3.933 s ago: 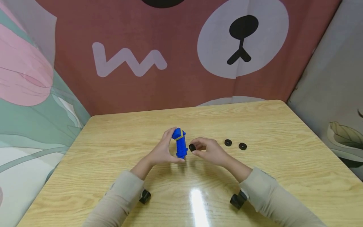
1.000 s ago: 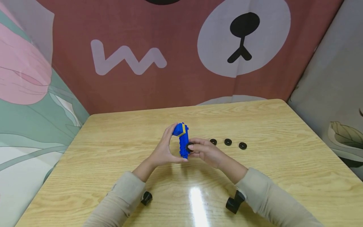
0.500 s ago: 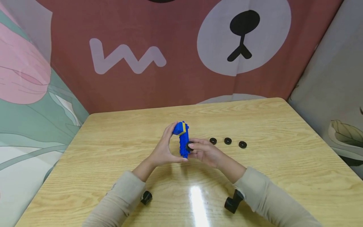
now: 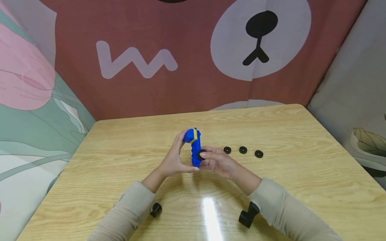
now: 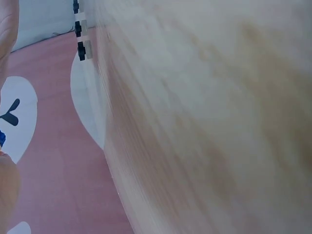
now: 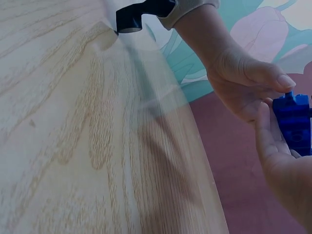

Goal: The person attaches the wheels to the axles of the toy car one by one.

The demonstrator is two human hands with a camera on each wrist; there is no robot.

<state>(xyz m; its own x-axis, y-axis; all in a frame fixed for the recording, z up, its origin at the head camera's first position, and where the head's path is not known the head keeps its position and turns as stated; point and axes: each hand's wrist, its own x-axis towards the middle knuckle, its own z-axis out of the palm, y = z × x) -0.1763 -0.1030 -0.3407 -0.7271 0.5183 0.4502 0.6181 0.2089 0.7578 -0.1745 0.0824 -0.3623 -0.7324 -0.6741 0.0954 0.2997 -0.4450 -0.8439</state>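
A blue brick-built toy vehicle (image 4: 196, 147) with a yellow strip near its raised end is held above the table, standing on end in the head view. My left hand (image 4: 172, 159) grips it between thumb and fingers at its two ends. With the thumb and fingers of my right hand (image 4: 221, 162), I hold a black toy wheel (image 4: 200, 154) against the vehicle's right side, near the lower end. Whether the wheel sits on an axle cannot be told. In the right wrist view the blue vehicle (image 6: 294, 122) shows between both hands; the wheel is hidden there.
Three black toy wheels, among them the rightmost wheel (image 4: 258, 154), lie in a row on the wooden table (image 4: 126, 140), right of my hands. A black wrist camera (image 4: 248, 215) hangs under the right sleeve, another (image 4: 155, 210) under the left. A printed cloth (image 4: 193, 90) hangs behind the table.
Earlier my right hand held a black wheel apart from the vehicle; now a wheel is against its side. The vehicle has risen slightly. Over the last second the hands have barely moved.
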